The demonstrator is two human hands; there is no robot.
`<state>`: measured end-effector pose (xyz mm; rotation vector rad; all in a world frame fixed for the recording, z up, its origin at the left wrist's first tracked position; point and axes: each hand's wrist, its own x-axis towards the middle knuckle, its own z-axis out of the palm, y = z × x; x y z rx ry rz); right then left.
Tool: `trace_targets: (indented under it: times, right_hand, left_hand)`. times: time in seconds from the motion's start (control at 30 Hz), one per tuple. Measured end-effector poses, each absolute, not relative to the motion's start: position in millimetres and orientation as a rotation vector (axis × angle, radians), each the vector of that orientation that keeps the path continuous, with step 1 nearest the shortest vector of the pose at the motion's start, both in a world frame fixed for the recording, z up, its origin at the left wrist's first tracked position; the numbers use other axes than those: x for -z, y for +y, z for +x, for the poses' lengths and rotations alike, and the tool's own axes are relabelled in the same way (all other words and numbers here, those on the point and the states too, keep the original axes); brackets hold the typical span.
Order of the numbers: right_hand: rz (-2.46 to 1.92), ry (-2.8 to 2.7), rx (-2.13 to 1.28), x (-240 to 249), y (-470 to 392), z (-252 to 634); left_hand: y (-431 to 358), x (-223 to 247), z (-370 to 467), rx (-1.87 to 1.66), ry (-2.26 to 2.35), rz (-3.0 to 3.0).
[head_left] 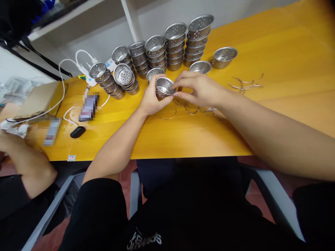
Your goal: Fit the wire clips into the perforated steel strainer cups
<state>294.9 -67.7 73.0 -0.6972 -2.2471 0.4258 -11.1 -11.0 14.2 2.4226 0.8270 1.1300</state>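
Note:
My left hand [152,96] is wrapped round a small perforated metal cup [164,88], held tilted above the yellow table. The fingers of my right hand [196,87] are bent at the cup's right rim; whether they pinch anything there is too small to tell. Just behind the hands stand two cups, one [155,74] behind the left hand and another [200,67] behind the right. Thin curved wires [192,108] lie on the table beneath and in front of my right hand, and one single wire [169,115] lies nearer the front.
Several stacks of perforated cups [175,45] line the table's back. A lone cup [224,57] and more wires [246,84] are at right. A phone [89,107], cables and a black oval object [77,132] lie left. Another person's arm [31,164] rests at far left.

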Motion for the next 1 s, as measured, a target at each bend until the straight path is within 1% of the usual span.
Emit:
trace_targets:
  times: [0.3, 0.57, 0.83, 1.0]
  right_hand:
    - [-0.666, -2.220, -0.563, -73.4, -66.8, 297.3]
    - [-0.606, -2.280, -0.488, -69.2, -66.0, 292.7]
    - [-0.665, -2.355, -0.473, -66.7, -68.5, 290.6]
    - [-0.691, -2.270, -0.484, -68.7, -71.8, 288.2]
  left_hand:
    - [-11.8, -12.8, -13.4, -1.085, 0.779, 2.387]
    - [-5.7, -11.9, -16.8, -1.125, 0.683, 2.424]
    - [-6.6, -11.7, -10.1, -1.126, 0.656, 2.466]
    - [-4.0, -6.1, -6.9, -1.183, 0.702, 2.466]
